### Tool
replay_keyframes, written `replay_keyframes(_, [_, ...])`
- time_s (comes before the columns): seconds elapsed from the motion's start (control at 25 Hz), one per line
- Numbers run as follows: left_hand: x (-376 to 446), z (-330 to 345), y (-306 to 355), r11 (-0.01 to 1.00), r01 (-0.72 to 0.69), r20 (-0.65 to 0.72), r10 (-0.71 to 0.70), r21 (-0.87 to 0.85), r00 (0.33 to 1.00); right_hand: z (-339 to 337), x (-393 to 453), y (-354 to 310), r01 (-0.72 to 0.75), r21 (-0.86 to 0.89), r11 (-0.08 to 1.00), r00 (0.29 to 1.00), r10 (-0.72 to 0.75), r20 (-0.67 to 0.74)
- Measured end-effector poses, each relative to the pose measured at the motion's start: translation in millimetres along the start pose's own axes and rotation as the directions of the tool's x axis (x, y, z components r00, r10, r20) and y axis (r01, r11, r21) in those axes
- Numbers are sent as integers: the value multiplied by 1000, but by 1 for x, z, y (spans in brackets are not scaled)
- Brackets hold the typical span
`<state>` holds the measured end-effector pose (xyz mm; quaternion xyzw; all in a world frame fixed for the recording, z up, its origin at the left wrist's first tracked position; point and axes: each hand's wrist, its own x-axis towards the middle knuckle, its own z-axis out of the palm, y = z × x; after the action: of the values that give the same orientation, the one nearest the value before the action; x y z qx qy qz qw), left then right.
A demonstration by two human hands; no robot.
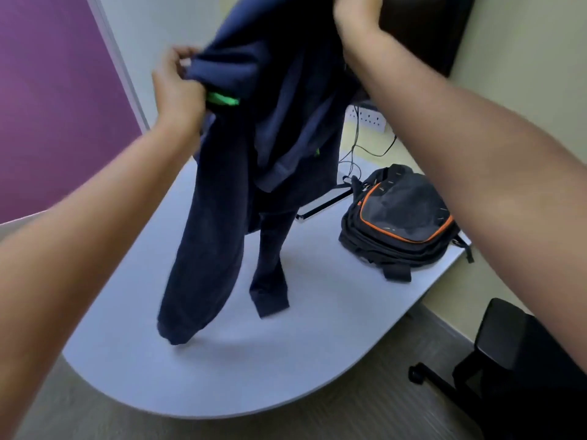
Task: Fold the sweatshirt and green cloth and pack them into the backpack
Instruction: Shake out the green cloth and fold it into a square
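- The navy sweatshirt [254, 128] hangs in the air over the worktop [301, 360], held up by both hands.
- The left hand [178, 87] grips a bunched edge of the sweatshirt, its fingers [182, 55] curled round the fabric; a bright green strip [222, 99] shows just beside that grip. Whether this strip is the green cloth or a trim on the sweatshirt cannot be told.
- The right hand [357, 9] is raised to the top edge of the view, against the upper part of the sweatshirt. Most of the hand is cut off, so how its fingers lie cannot be told.
- Two sleeves hang down, and their cuffs reach close to the worktop surface; whether they touch it cannot be told.
- The black backpack [400, 214] with orange piping lies on the worktop to the right, well apart from the hanging sleeves.
- Behind the sweatshirt, black cables [359, 144] run down from a white socket strip [368, 117] on the wall.
- A black office chair [514, 354] stands on the floor at the lower right, beside the worktop's rounded edge.
- A purple wall panel [54, 100] fills the left side.
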<state>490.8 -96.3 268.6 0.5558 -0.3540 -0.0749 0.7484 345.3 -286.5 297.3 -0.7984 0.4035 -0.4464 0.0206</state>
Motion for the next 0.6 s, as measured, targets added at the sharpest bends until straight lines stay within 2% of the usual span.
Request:
replay_keyframes(0.04, [-1,-3,-26,998,41,11,-42,47,999,4,-9,-10,-241,343,908,970,226,85])
replay_keyframes(0.08, [-2,-8,-53,991,91,31,-94,102,995,13,-21,-10,-254,364,896,967,228,114])
replay_keyframes(0.12, [-5,-15,-82,972,157,48,-168,173,985,31,-34,2,-289,223,931,948,246,202])
replay_keyframes(0.16, [-8,-25,-112,940,229,59,-251,254,966,47,-55,21,-319,109,942,877,249,411])
replay_keyframes(0.2, [-12,-36,-141,891,292,58,-331,346,942,68,-79,39,-316,-24,948,752,266,604])
replay_keyframes(0.24, [-19,-48,-172,825,345,45,-406,448,913,82,-110,51,-266,-150,952,611,287,738])
replay_keyframes(0.28, [-28,-61,-200,748,392,18,-474,536,880,101,-142,71,-203,-249,947,497,319,807])
replay_keyframes(0.32, [-42,-72,-226,673,437,-15,-535,597,845,119,-175,89,-170,-324,931,414,366,834])
replay_keyframes(0.36, [-59,-82,-248,607,483,-51,-589,631,807,135,-209,108,-137,-360,923,368,385,846])
replay_keyframes(0.48, [-117,-103,-292,467,536,-117,-668,703,735,161,-297,134,-182,-320,930,374,367,852])
replay_keyframes(0.52, [-133,-109,-299,448,541,-117,-684,712,721,164,-320,134,-141,-327,934,418,356,836])
replay_keyframes(0.6, [-155,-114,-305,460,558,-110,-695,691,710,154,-355,121,15,-308,951,602,238,763])
